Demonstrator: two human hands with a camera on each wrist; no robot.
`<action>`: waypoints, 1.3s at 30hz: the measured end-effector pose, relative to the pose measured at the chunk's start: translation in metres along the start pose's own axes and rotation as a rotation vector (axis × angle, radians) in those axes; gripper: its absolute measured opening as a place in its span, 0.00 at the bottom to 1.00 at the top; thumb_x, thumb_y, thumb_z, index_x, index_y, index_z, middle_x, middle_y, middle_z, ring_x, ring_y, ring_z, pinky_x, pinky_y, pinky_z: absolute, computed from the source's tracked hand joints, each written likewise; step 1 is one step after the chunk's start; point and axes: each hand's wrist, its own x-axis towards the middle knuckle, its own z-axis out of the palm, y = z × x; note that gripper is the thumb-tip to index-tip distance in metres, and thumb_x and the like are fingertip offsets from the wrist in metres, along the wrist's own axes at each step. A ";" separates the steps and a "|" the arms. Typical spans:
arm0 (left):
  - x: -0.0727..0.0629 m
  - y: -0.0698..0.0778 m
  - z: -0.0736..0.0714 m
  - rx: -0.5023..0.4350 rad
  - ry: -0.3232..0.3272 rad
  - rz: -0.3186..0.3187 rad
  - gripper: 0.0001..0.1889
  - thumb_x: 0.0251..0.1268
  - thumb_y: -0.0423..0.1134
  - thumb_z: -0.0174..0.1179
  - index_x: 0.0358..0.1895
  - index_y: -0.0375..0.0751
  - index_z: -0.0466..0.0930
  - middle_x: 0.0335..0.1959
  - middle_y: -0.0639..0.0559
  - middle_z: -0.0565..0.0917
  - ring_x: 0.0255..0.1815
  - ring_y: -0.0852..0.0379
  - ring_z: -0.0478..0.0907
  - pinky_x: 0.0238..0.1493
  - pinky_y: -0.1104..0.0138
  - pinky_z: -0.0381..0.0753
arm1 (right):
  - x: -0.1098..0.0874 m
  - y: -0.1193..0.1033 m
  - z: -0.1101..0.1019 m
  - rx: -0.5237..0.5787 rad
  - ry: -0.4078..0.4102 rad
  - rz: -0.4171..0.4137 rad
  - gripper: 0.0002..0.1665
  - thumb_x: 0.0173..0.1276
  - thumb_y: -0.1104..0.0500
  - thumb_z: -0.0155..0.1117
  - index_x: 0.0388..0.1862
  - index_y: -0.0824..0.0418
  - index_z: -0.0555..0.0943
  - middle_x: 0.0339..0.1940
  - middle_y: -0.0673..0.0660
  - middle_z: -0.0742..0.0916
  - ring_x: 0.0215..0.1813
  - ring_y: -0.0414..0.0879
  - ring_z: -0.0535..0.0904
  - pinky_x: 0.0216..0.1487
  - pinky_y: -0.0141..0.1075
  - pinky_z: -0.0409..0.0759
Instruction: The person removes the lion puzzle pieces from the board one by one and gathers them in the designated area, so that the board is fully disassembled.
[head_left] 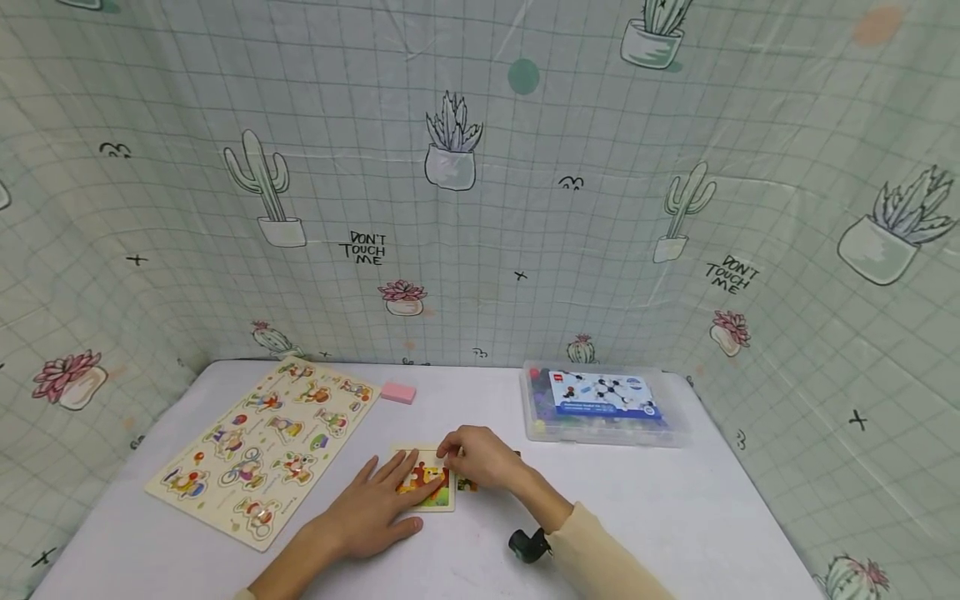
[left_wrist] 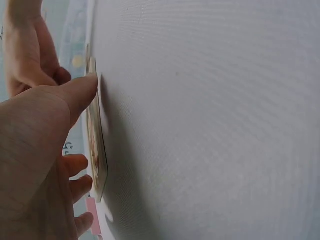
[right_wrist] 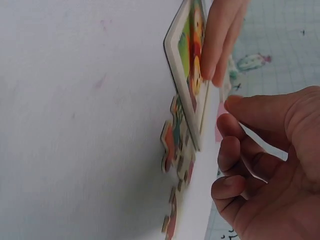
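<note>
My left hand (head_left: 378, 504) lies with fingers stretched over a small jigsaw puzzle board (head_left: 450, 498), which has a light wooden border and a yellow animal picture. Its fingertips touch the picture side. At the board's upper right corner is my right hand (head_left: 480, 457), its fingers bent and thumb close to the index finger. No piece shows between those tips in the right wrist view, but their far side is hidden. Loose jigsaw pieces (right_wrist: 170, 145) lie just beside the board, partly under the right hand in the head view.
A large wooden picture board (head_left: 217, 467) lies at the left. Behind the puzzle is a pink block (head_left: 398, 392). A clear plastic case (head_left: 536, 429) with a blue label stands at the back right. A black rounded object (head_left: 528, 546) is by the right sleeve.
</note>
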 end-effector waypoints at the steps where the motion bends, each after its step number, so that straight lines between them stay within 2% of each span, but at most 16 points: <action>1: 0.001 0.000 0.001 0.012 0.005 -0.003 0.29 0.77 0.59 0.49 0.77 0.63 0.63 0.81 0.38 0.54 0.81 0.37 0.50 0.73 0.35 0.48 | 0.002 -0.002 0.001 -0.004 -0.009 -0.002 0.08 0.69 0.63 0.66 0.45 0.58 0.88 0.35 0.45 0.85 0.34 0.35 0.75 0.38 0.28 0.76; 9: 0.004 0.001 0.005 0.033 0.003 -0.024 0.28 0.77 0.61 0.47 0.77 0.64 0.64 0.81 0.41 0.55 0.81 0.40 0.51 0.73 0.36 0.51 | 0.011 -0.009 0.014 -0.067 -0.042 -0.029 0.13 0.71 0.64 0.63 0.51 0.59 0.88 0.43 0.49 0.88 0.45 0.36 0.81 0.52 0.34 0.80; 18: 0.002 0.003 0.002 0.018 -0.046 -0.044 0.29 0.75 0.61 0.50 0.77 0.67 0.63 0.82 0.40 0.52 0.82 0.41 0.48 0.72 0.34 0.51 | 0.012 -0.012 0.021 -0.095 -0.047 -0.018 0.14 0.71 0.64 0.63 0.53 0.58 0.88 0.40 0.48 0.85 0.41 0.35 0.78 0.50 0.32 0.80; 24: 0.001 0.005 -0.001 0.004 -0.058 -0.047 0.29 0.75 0.61 0.49 0.77 0.68 0.62 0.82 0.39 0.52 0.82 0.41 0.47 0.72 0.34 0.51 | 0.014 -0.013 0.022 -0.096 -0.031 -0.009 0.13 0.73 0.62 0.63 0.51 0.58 0.88 0.40 0.48 0.85 0.41 0.35 0.78 0.50 0.33 0.80; 39: 0.001 0.003 0.003 -0.017 -0.072 -0.075 0.29 0.75 0.62 0.50 0.76 0.67 0.64 0.82 0.41 0.51 0.83 0.42 0.45 0.73 0.34 0.48 | 0.019 -0.011 0.029 -0.085 0.000 -0.003 0.10 0.72 0.63 0.62 0.45 0.57 0.89 0.38 0.47 0.85 0.36 0.34 0.74 0.47 0.31 0.79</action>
